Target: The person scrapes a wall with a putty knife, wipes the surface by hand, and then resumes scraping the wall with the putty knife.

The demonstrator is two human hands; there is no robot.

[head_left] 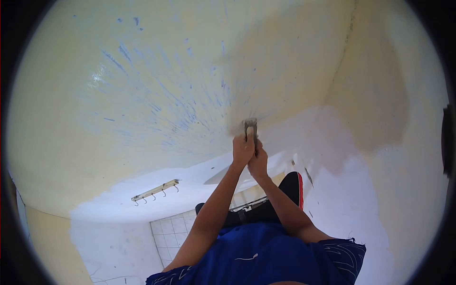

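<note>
Both my hands are raised in front of me, close together on one tool that looks like a scraper [251,124]. Its dark, narrow body points up, and its pale, smeared end meets the yellowish painted wall [156,28]. My left hand [242,149] is closed round the handle, with a thumb lying along it. Just below and to the right, my right hand [258,161] grips the handle's lower part. Blue streaks and patches [185,114] fan out over the wall left of the tool. Fine detail of the tool's edge is too small to make out.
A hook rail [155,191] with several hooks is fixed to the white lower wall [118,202]. Pale tiles [169,233] show at lower left. A dark object [447,141] sits at the right edge. A shoe with a red edge [292,187] appears below my hands.
</note>
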